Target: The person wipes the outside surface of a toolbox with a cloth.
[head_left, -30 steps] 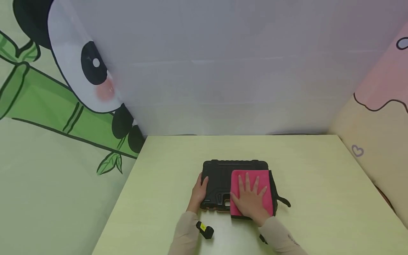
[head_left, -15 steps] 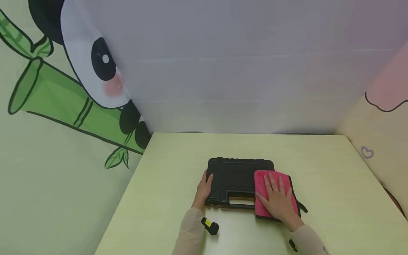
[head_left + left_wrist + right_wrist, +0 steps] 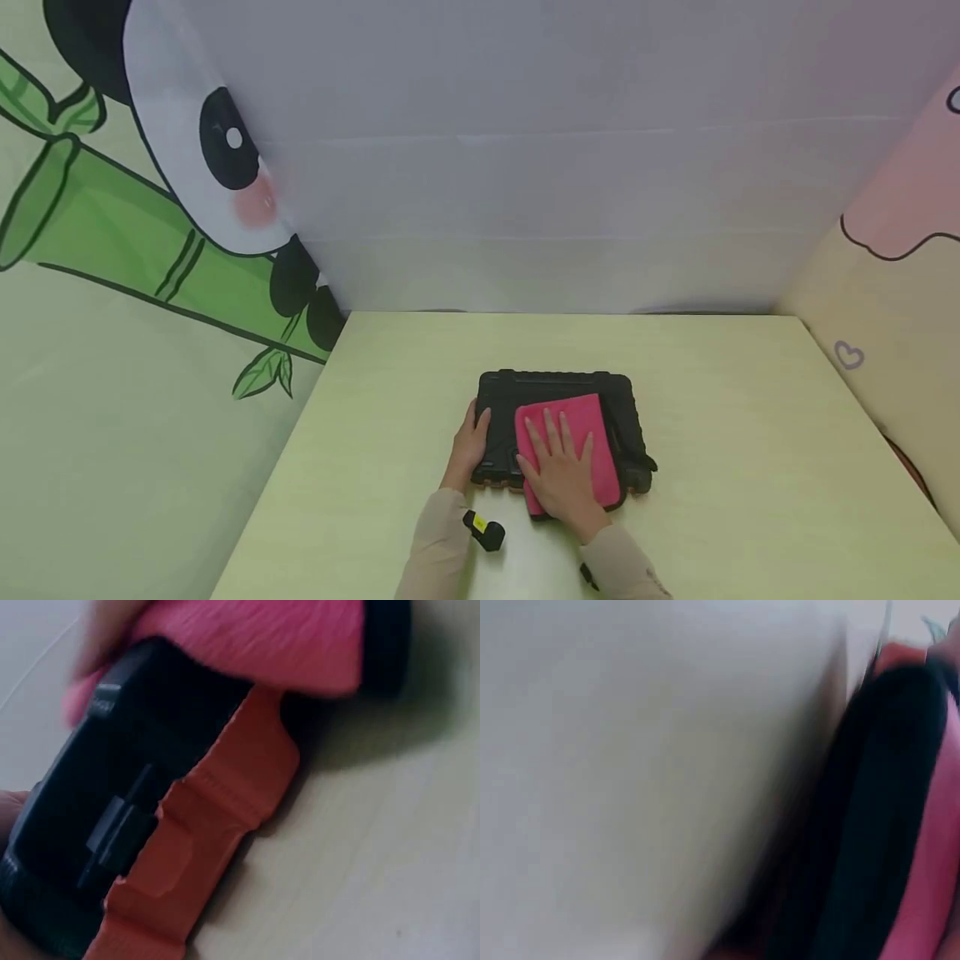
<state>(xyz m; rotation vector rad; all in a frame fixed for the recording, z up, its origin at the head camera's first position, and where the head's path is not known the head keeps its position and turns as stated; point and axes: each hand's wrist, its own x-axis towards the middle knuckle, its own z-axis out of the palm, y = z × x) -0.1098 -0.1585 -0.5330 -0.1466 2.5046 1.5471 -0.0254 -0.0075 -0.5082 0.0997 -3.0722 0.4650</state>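
A black hard plastic carrying case (image 3: 555,385) lies flat on the table, and my left hand (image 3: 468,442) grips its left edge, thumb on top. My right hand (image 3: 558,479) rests with straight, spread fingers on a pink cloth (image 3: 606,471) with black edging, pressing it against the lid. The cloth covers the case's right-middle part, hides most of its handle and overhangs the front edge. In the left wrist view an orange lower rim (image 3: 217,802) shows under the case's black shell (image 3: 187,697). The cloth's dark edge (image 3: 889,795) is blurred in the right wrist view.
The pale table (image 3: 735,417) extends around the case, with a grey back wall (image 3: 525,208) behind. Printed side walls flank it, a bamboo drawing (image 3: 112,217) on the left one. A small black device with a yellow label (image 3: 485,531) sits at the left wrist.
The right hand slid the cloth rightward past the case's handle, then back left across the lid, turning it slightly. The left hand keeps its hold on the case's left edge.
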